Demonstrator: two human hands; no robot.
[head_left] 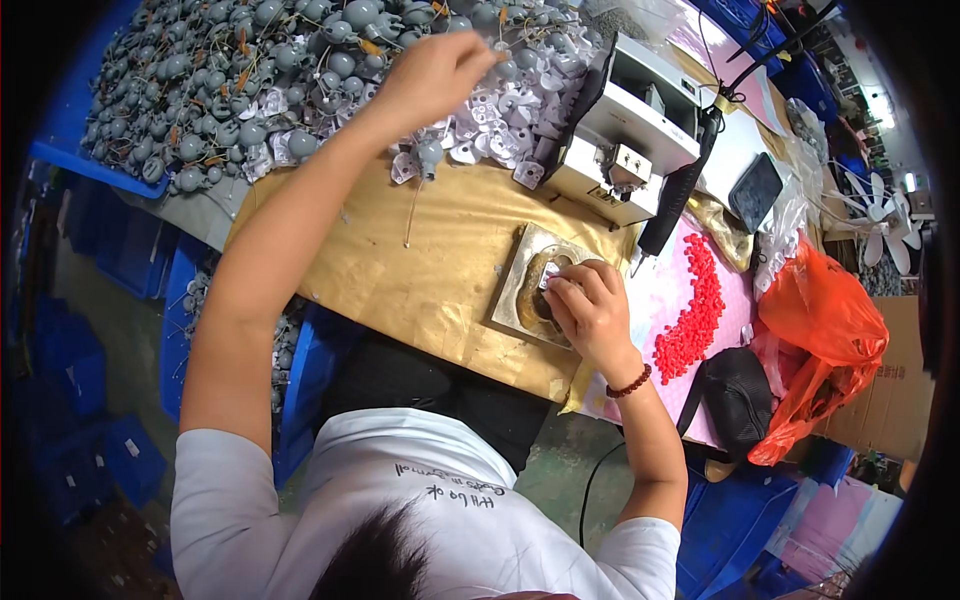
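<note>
My left hand (435, 78) reaches out over the far pile, fingers drawn together at the border between grey round plastic housings (190, 148) with thin wires and white plastic pieces (490, 125). What its fingertips grip, if anything, is too small to make out. My right hand (595, 305), with a dark red bead bracelet (630, 382) at the wrist, pinches a small white plastic piece (548, 276). That piece is at the hollow of a square metal block (512, 296) lying on the brown-covered table (400, 285). My fingers partly hide the hollow.
A white boxy machine (618, 150) stands behind the block, a black-handled tool (672, 205) at its side. Small red parts (695, 320) lie on pink sheeting at right. Beyond are a phone (756, 192), a black pouch (735, 395) and a red plastic bag (825, 315). One wired housing (428, 158) lies at the pile's near edge.
</note>
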